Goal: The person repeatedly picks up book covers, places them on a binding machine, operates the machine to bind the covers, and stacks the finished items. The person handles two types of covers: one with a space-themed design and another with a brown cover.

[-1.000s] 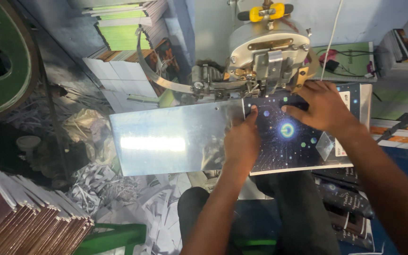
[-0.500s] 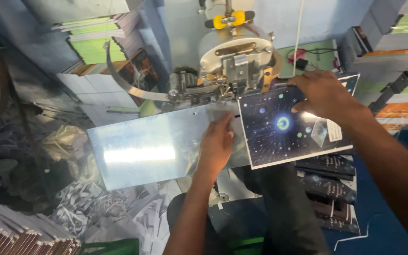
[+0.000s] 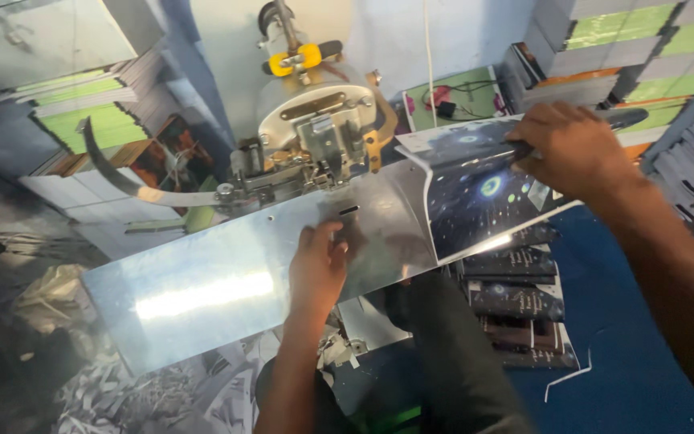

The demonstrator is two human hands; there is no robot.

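Observation:
My right hand (image 3: 576, 149) grips the far edge of a thin booklet with a dark starry cover (image 3: 483, 197), holding it tilted off the right end of the shiny metal machine table (image 3: 202, 293). My left hand (image 3: 319, 269) rests flat on that table, fingers near a small slot just in front of the machine head (image 3: 315, 133), a cream and metal unit with a yellow clamp on top. Nothing is in the left hand.
A fanned pile of the same dark booklets (image 3: 516, 297) lies below the table at right on a blue floor. Stacks of green and grey books (image 3: 620, 40) stand at back right and back left. Paper trimmings (image 3: 122, 394) litter the lower left.
My right hand has lifted the starry booklet up and to the right, away from the machine head. My left hand has stayed on the metal table.

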